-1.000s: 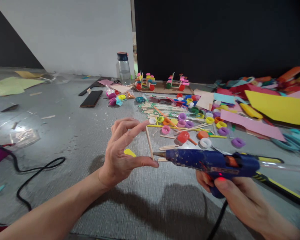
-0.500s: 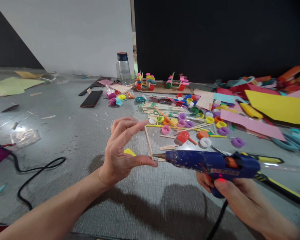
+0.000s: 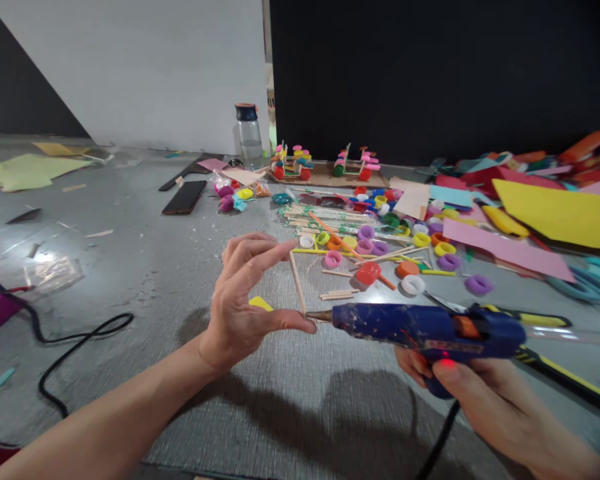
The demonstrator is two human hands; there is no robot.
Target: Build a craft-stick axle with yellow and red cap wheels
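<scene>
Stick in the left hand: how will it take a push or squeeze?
The stick is probably stiff: it looks straight though pinched end to end by the left hand. Likely light, being thin and apparently wooden. A sideways push from the glue gun might pivot it, since only its ends are held.

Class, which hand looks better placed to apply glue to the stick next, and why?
Probably the right hand: it grips the blue glue gun, whose nozzle is at the lower end of the stick. The left hand is occupied, holding the stick by its ends.
</scene>
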